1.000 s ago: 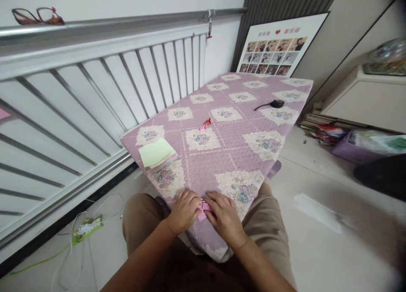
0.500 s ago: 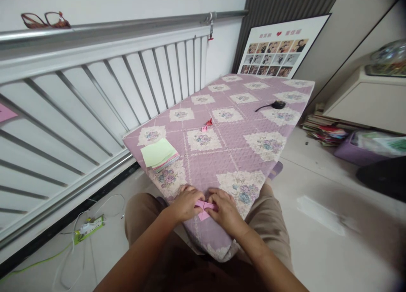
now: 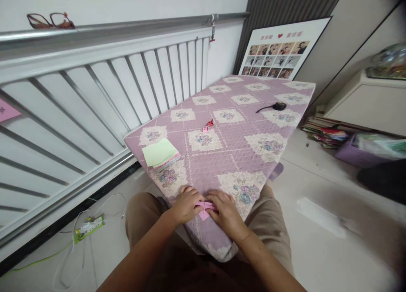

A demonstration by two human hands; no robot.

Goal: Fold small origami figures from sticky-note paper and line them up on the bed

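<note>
Since it fills most of the left side, the white radiator (image 3: 119, 101) goes first, with a metal pipe (image 3: 133, 25) running above it. Next, the table under a mauve quilted floral tablecloth (image 3: 233, 137), one corner pointing at the wearer, brown trousers (image 3: 269, 224) on both sides of that corner. Photo board (image 3: 283, 50) with a red heart leans at the far end. Pale cabinet (image 3: 364, 101) at right; purple bin (image 3: 352, 156) with plastic bags on the floor below. Left hand (image 3: 187, 203): fingers curled, pinching the left end of the pink folded paper (image 3: 204, 213). Right hand (image 3: 223, 207): same grip on the right end, thumb on the near side. Hands close together, narrow gap, paper spanning it at the near corner of the table, a point facing the wearer. Paper stack (image 3: 160, 152), light green on top, near the left table edge. Green-edged power strip (image 3: 90, 229) on the floor, white cables around it. Eyeglasses (image 3: 65, 24) sit on the pipe. Black roundish item (image 3: 279, 106) with a thin tail near the right table edge, can't identify. Smallest: red folded piece (image 3: 210, 123) and pink folded piece (image 3: 205, 130), mid-table, side by side.
</note>
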